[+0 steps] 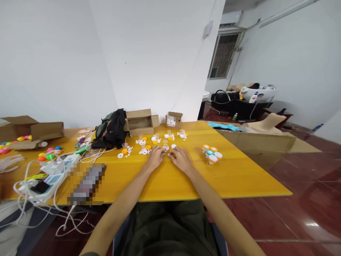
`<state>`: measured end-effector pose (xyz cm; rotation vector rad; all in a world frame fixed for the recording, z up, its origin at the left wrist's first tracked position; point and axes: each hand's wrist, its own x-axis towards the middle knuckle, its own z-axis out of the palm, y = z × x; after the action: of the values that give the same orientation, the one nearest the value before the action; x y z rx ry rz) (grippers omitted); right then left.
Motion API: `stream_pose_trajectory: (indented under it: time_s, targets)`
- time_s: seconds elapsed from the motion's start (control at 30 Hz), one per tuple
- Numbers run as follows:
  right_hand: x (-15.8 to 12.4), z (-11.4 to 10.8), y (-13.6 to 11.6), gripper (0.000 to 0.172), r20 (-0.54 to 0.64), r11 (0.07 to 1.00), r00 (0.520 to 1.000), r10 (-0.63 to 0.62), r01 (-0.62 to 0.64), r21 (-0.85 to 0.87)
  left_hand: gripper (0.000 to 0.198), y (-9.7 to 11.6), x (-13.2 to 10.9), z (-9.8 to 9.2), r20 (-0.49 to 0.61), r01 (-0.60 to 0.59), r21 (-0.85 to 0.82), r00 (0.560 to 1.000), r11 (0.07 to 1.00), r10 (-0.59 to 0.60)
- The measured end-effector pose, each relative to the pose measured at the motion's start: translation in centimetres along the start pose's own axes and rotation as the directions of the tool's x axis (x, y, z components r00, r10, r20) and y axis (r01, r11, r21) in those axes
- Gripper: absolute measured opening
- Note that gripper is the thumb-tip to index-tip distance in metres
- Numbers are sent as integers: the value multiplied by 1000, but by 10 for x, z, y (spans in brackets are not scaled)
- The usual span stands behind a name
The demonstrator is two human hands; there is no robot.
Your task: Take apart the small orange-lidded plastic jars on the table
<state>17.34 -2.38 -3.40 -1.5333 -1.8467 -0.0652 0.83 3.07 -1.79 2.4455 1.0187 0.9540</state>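
Observation:
My left hand (156, 157) and my right hand (180, 158) rest near each other over the middle of the yellow table, fingers bent toward small white parts. Whatever their fingertips hold is too small to make out. A clear cup (165, 143) stands just beyond and between them, and a white disc (173, 146) lies by my right fingers. Behind are several groups of clear cups, orange rings and white pieces, such as an orange ring (124, 151) at the left. To the right stands a cluster of lidded cups (212, 158) with orange, teal and white tops.
An open cardboard box (141, 122), a smaller box (174, 120) and a black bag (113, 129) line the wall side. At left are a power strip (57, 179) with tangled cables, a blurred phone (87, 183) and colored balls (50, 156). The table's front edge (173, 200) is close to me.

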Motion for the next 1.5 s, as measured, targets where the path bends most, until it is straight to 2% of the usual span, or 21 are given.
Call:
stream_pose_trajectory:
  time_s: [0.2,0.27,0.4,0.57,0.83,0.97,1.1,1.27,1.37,1.5]
  targets:
    - [1,5,9,4,-51,1000,999,2,-3,-23,19,-4,-1,2,-90,74,-86,993,994,-82]
    - [2,8,13,12,-81,999,996,26,-29,-38,20,-5,-1,3,-109,93,-110,988,990,-105]
    - [5,13,21,24,-109,995,990,89,-94,-37,27,-8,-1,5,-93,119,-121,987,985,-130]
    - [9,15,23,22,-63,990,988,139,-139,-7,29,-12,1,7,-71,122,-128,989,984,-131]
    - [7,16,23,24,-66,996,994,88,-86,36,25,-13,2,9,-63,104,-167,991,980,-115]
    - [8,17,23,28,-48,991,991,125,-123,42,26,-13,0,11,-64,113,-174,990,978,-125]
    - [8,22,25,29,-48,979,985,164,-156,133,51,-8,1,13,-63,83,-194,993,977,-97]
    - [6,31,36,24,-110,915,965,239,-186,357,76,-2,10,23,-37,7,-203,999,979,-15]
    - [4,33,43,21,-129,873,949,287,-204,442,79,-2,16,30,-28,-7,-190,1000,982,1]
    - [-4,31,48,22,-114,852,950,290,-203,483,73,-6,21,38,-18,1,-174,1000,985,-5]
